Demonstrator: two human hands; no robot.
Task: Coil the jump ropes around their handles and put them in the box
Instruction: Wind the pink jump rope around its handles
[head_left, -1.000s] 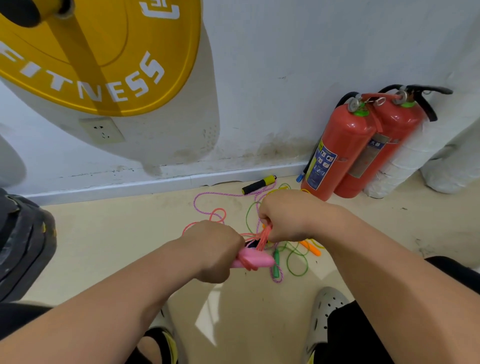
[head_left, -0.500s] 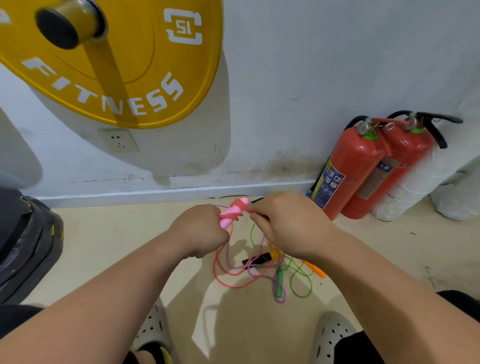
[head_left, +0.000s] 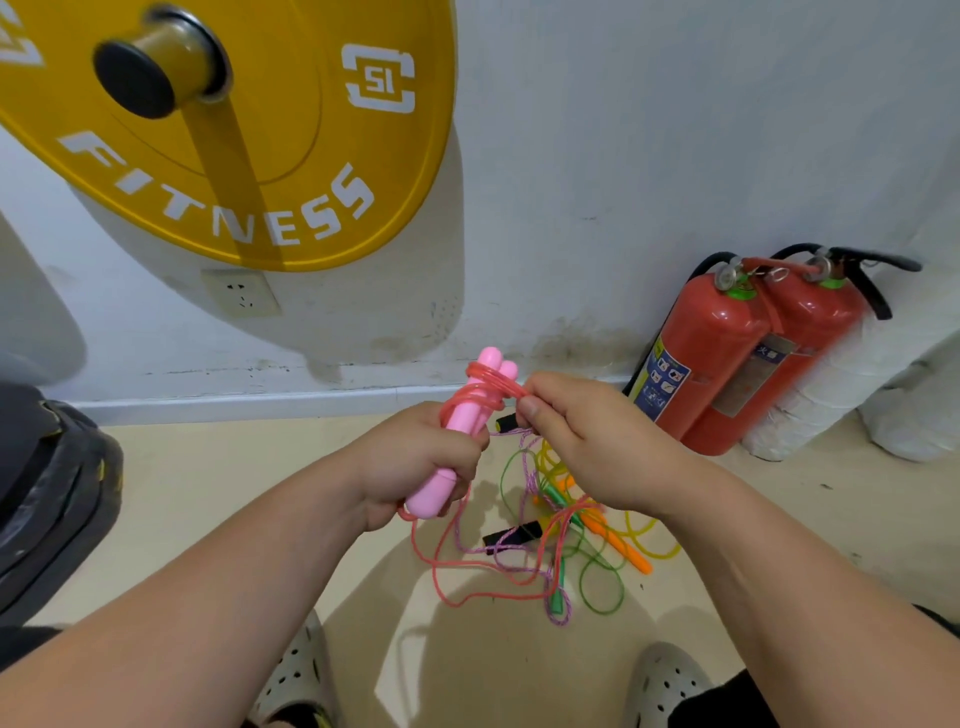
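My left hand (head_left: 421, 462) grips the two pink handles (head_left: 470, 415) of a jump rope, held together and pointing up. A few turns of the salmon-pink rope (head_left: 488, 382) lie round their upper part. My right hand (head_left: 587, 441) pinches that rope just right of the handles. The rest of the pink rope (head_left: 452, 577) hangs to the floor. There it joins a tangle of other ropes (head_left: 566, 540): green, yellow, purple-speckled, with orange handles (head_left: 618, 540) and a black handle (head_left: 511, 535). No box is in view.
A yellow weight plate (head_left: 260, 156) on a bar hangs at upper left before the white wall. Two red fire extinguishers (head_left: 737, 358) stand at the wall to the right, white rolls beside them. Black plates (head_left: 52, 499) lie at left. My perforated shoes (head_left: 665, 680) are below.
Both hands lifted the pink handles off the floor and turned them upright. The rope now wraps round their top, and my right hand has moved beside them holding the rope.
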